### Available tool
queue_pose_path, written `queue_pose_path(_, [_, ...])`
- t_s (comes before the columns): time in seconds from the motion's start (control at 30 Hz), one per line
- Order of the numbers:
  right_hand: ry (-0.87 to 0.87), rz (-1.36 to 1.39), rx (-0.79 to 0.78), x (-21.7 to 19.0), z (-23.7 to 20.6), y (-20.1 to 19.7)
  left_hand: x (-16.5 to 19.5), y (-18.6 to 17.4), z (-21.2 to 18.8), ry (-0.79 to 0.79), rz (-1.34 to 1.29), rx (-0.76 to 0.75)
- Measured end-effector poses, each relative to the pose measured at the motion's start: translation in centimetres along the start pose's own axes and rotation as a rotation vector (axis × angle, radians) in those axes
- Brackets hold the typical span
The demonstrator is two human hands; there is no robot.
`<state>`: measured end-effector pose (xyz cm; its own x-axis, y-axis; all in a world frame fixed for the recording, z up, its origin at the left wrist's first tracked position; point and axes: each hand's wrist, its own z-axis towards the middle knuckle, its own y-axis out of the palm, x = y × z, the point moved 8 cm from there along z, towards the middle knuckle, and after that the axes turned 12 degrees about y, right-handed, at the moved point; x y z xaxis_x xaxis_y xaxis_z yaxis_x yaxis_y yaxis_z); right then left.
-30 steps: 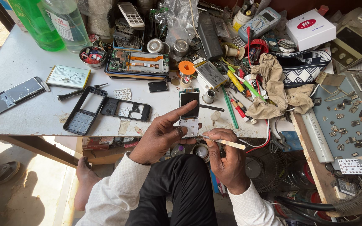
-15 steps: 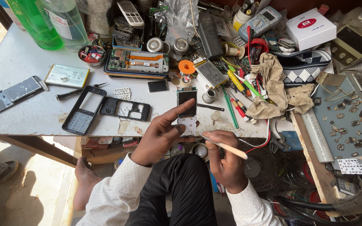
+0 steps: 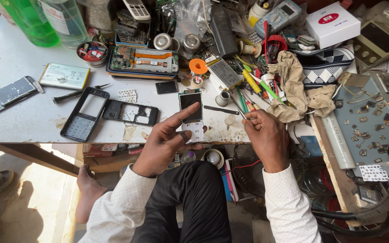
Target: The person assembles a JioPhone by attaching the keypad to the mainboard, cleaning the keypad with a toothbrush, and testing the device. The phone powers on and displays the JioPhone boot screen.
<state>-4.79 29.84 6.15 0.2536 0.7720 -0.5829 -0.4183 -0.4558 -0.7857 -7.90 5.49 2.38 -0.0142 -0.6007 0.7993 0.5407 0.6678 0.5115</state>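
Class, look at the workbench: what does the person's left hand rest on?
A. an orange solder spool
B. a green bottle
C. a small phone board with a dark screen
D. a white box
C: the left hand lies with its fingers on the phone board at the table's front edge.

Bright daylight is falling across a worn white counter point(image 3: 19, 112) with chipped paint, while sunlight is lighting the sandy floor point(image 3: 28, 211) below its wooden frame point(image 3: 32, 153).
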Motion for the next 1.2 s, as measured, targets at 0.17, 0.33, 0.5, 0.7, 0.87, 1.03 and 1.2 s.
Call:
queue_pose_path(0.17, [-0.264, -0.097, 0.244, -4.9, -2.6, -2.6, 0.9, 0.3, -0.2, 0.027, 0.007, -0.039])
queue_pose_path(0.33, [-0.232, 0.424, -0.178, -6.9, -5.0, 1.3, 1.6, 1.3, -0.2, 0.057, 0.025, -0.066])
queue_pose_path(0.5, [0.043, 0.785, -0.544, -7.2, -5.0, 5.8, 2.3, 1.8, -0.3, 0.109, 0.043, -0.102])
queue_pose_path(0.7, [0.033, 0.853, -0.526, -7.3, -5.2, 6.6, 2.4, 1.4, -0.5, 0.167, 0.098, -0.096])
queue_pose_path(0.87, [-0.026, 0.854, -0.448, -7.3, -5.3, 6.8, 2.3, 1.5, -0.5, 0.198, 0.081, -0.114])
queue_pose_path(1.03, [0.116, 0.92, -0.504, -6.7, -5.4, 7.8, 1.9, 0.8, -0.2, 0.126, 0.046, -0.042])
queue_pose_path(1.2, [0.038, 0.926, -0.43, -7.0, -5.4, 7.4, 1.5, 0.0, -0.5, 0.099, 0.018, 0.062])
